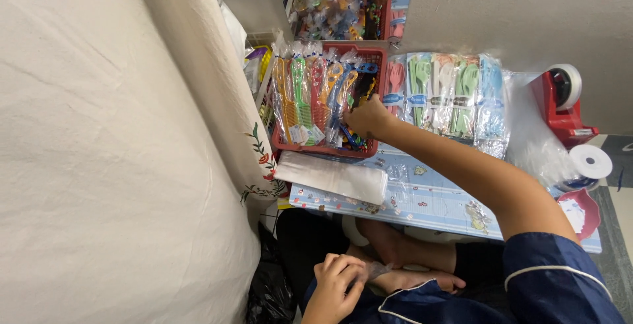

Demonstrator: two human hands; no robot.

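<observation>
The right hand (368, 118) is reaching into the red basket (376, 55), fingers curled among packaged combs (316, 96), grip unclear; the left hand (337, 283) is resting half-closed, holding nothing.

— That basket (326, 149) is showing red; the combs (310, 96) are glowing orange, green and blue.
— And the tape dispenser (560, 109) is shining red, the counter (422, 195) wearing pale-blue cartoon print.

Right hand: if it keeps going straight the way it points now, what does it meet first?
Likely the dark packaged combs in the red basket; the right hand already seems at them, though depth is unclear.
</observation>
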